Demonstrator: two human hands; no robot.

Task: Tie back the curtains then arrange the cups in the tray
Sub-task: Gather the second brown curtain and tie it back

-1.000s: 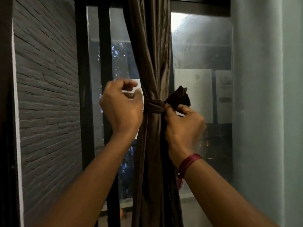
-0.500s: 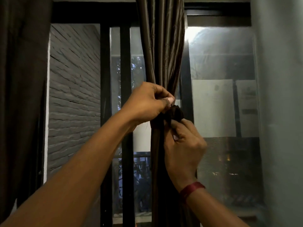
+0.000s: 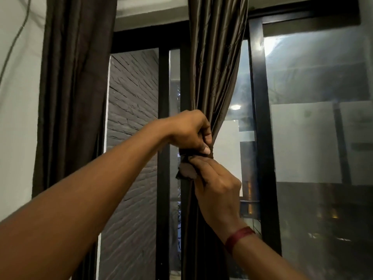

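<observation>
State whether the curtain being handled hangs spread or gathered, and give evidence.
Gathered. The curtain narrows into a tight bunch where the left hand grips it; the right hand pinches the tie there.

Room in a home, dark curtains (image 3: 216, 67), black-framed window (image 3: 260, 128), brick wall (image 3: 133, 110) outside

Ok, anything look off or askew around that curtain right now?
Nothing damaged. The tie's loose end sticks out left of the gathered curtain, pinched by the right hand; the left hand grips that curtain just above. The left curtain shows no tie.
</observation>
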